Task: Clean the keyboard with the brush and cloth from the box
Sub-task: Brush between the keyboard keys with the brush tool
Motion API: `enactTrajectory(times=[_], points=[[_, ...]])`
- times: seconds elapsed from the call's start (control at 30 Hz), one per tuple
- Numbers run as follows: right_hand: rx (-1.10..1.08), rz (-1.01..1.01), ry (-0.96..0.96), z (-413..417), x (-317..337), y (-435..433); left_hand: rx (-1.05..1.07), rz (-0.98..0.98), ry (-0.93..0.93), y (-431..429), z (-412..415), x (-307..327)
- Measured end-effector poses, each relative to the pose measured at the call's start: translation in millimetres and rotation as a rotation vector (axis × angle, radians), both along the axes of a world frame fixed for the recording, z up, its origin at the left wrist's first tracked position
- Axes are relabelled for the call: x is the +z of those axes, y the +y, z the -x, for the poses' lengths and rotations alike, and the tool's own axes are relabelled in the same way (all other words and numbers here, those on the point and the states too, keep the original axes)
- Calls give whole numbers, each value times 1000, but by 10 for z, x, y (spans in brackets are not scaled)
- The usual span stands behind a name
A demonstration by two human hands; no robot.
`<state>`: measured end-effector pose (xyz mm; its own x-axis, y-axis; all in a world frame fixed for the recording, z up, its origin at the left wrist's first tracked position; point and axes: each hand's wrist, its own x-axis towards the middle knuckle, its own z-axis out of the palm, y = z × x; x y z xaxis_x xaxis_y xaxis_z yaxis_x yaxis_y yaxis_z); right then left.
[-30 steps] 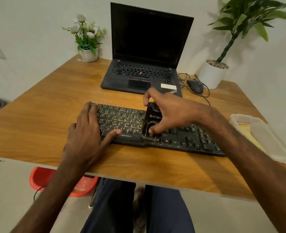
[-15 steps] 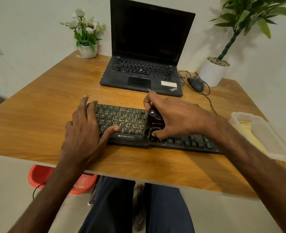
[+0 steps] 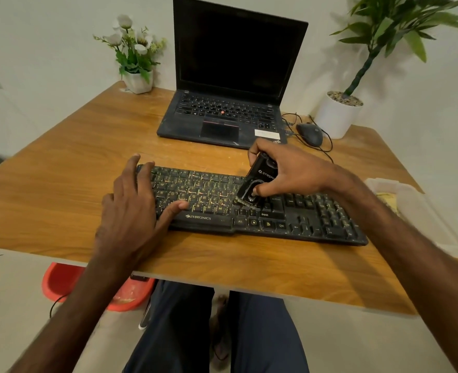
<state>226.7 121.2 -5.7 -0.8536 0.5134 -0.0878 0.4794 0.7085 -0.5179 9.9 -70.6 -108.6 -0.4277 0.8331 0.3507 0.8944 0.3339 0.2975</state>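
Item: flat black plastic keyboard [image 3: 276, 222] on wooden table [image 3: 61, 184]; judged rigid, light, apt to slide. Left grip [image 3: 133, 208] presses its left end, fingers straight. Right grip [image 3: 295, 170] pinches small black plastic brush [image 3: 257, 181] by its sides, bristles on the keys.

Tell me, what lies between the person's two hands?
In the head view, only letter keys of the keyboard lie between the left hand, resting on its left end, and the right hand, which grips the brush against the keys.

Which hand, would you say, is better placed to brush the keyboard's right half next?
Right: the right hand grips the brush over the keyboard; the left hand rests on its left end.
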Motion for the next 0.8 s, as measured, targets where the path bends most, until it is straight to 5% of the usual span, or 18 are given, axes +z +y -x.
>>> enactTrajectory(times=[0.63,0.8], points=[[-105,73,159,-1,-57,-100,-57,-29,101,-5,3,22],[-375,662,707,-96,-145,-258,-177,-253,-74,33,-219,114]])
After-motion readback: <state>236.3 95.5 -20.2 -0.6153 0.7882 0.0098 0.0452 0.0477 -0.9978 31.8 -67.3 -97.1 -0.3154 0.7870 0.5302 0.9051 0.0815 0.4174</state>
